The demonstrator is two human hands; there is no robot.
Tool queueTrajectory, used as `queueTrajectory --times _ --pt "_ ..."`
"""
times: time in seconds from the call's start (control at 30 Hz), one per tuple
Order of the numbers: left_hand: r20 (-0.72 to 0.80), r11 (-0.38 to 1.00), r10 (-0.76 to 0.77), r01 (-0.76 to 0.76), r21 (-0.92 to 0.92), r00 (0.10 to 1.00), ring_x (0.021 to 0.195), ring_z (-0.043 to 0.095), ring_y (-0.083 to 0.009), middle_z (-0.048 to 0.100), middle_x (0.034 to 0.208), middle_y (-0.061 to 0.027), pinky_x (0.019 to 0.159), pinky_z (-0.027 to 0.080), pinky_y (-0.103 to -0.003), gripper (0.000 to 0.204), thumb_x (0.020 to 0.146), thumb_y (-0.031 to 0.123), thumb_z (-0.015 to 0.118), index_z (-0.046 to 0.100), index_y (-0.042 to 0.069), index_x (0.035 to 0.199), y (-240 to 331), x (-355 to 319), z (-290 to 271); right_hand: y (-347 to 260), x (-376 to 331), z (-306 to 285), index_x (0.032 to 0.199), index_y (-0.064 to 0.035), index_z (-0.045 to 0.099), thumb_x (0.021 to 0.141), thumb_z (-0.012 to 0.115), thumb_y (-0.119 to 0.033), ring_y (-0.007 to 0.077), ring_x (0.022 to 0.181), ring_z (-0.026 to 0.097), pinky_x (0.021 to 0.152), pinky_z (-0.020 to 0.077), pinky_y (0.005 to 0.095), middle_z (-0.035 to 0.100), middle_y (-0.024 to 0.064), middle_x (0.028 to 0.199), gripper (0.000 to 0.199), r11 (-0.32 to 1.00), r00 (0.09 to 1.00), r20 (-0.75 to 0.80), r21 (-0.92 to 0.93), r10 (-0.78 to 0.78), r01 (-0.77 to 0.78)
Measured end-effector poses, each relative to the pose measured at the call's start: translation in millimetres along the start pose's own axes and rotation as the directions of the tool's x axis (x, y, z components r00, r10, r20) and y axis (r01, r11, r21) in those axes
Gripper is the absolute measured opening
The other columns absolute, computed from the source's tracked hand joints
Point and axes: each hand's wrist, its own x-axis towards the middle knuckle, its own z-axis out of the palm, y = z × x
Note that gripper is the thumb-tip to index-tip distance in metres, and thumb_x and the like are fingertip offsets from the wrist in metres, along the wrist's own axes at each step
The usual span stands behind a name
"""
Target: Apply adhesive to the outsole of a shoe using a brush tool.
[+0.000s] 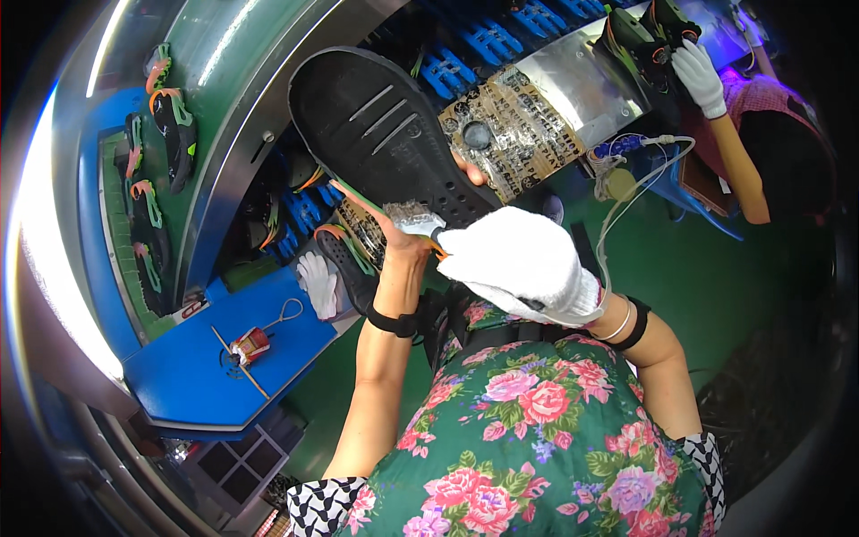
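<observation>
In the head view, a long, oval, black rubbery shoe sole (385, 125) is held up ahead of the torso, underside toward the camera. The bare left hand (398, 234) has its grip clamped on the sole near the narrower end, thumb along one edge and fingertips beyond the other. The right hand (519, 255), in a white knit glove, curls close by; whether its grip is clamped on the crinkled, clear-wrapped piece (414, 216) beside it, I cannot tell. With the broad end unsupported, the sole could tip or twist if the thumb loosened; the glove's soft knit could snag on that piece's edge. Three slim grey bars cross the sole's smooth face, with small round holes toward the narrow end. A matte blue tabletop (179, 385) stands lower left.
</observation>
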Motion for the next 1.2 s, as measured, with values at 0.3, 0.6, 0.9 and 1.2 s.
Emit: queueTrajectory --times 0.3,0.6,0.9,1.2 --pt "-0.004 0.997 0.036 -0.035 0.065 0.999 0.113 0.066 -0.0395 0.066 0.109 -0.0254 0.102 0.055 -0.051 0.112 0.080 0.095 0.050 0.055 -0.007 0.126 4.1 2.0 -12.9 -2.4 -9.9 -5.0 0.109 -0.0119 0.081 0.082 0.083 -0.007 0.0289 0.091 0.073 0.081 0.0589 0.0395 0.078 0.0099 0.106 0.028 0.999 0.999 -0.015 0.011 0.046 -0.046" --pt "-0.008 0.981 0.082 -0.079 0.175 0.997 0.109 0.066 -0.0390 0.066 0.107 -0.0259 0.102 0.054 -0.050 0.123 0.072 0.104 0.042 0.056 -0.007 0.124 4.4 6.4 -11.3 0.8 -7.7 -20.3 0.104 -0.0032 0.079 0.078 0.084 -0.002 0.0272 0.089 0.074 0.077 0.0582 0.0386 0.078 0.0117 0.102 0.026 0.984 0.988 -0.059 0.109 0.145 -0.138" --pt "0.014 0.980 0.120 -0.121 0.157 0.993 0.108 0.067 -0.0365 0.066 0.102 -0.0202 0.103 0.054 -0.051 0.111 0.080 0.094 0.053 0.059 -0.009 0.121 3.3 7.8 0.4 6.2 -16.6 -24.2 0.103 -0.0021 0.078 0.077 0.085 -0.001 0.0271 0.086 0.074 0.077 0.0584 0.0382 0.079 0.0114 0.101 0.026 0.962 0.977 -0.061 0.196 0.204 -0.189" --pt "0.045 0.984 0.109 -0.114 0.135 0.993 0.112 0.065 -0.0376 0.062 0.114 -0.0183 0.103 0.055 -0.054 0.098 0.091 0.079 0.057 0.056 -0.012 0.127 5.2 7.5 -3.5 11.2 -23.7 -26.0 0.100 -0.0035 0.079 0.078 0.084 0.001 0.0273 0.087 0.075 0.078 0.0590 0.0380 0.079 0.0115 0.099 0.023 0.908 0.947 -0.051 0.306 0.317 -0.287"
